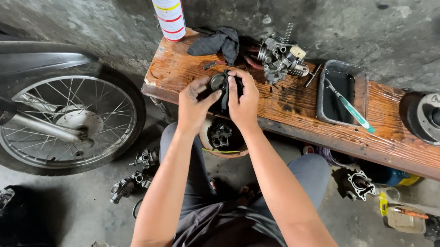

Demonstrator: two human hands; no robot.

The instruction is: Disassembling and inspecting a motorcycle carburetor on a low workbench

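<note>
Both my hands grip one small black engine part (221,85) over the near edge of a worn wooden bench (175,70). My left hand (193,107) holds its left side with the thumb on top. My right hand (243,100) wraps its right side, fingers curled over the upper edge. Just below my hands, between my knees, stands a round bowl (206,140) with a dark metal part in it. On the bench behind my hands lies a grey carburettor body (280,58) with a spring and red hoses.
A spray can (168,11) and a dark rag (217,41) stand at the bench's left end. A grey tray (341,92) holds a green toothbrush (352,110). A round clutch drum (434,119) sits far right. A motorcycle wheel (70,121) is at left, with loose metal parts (133,178) on the floor.
</note>
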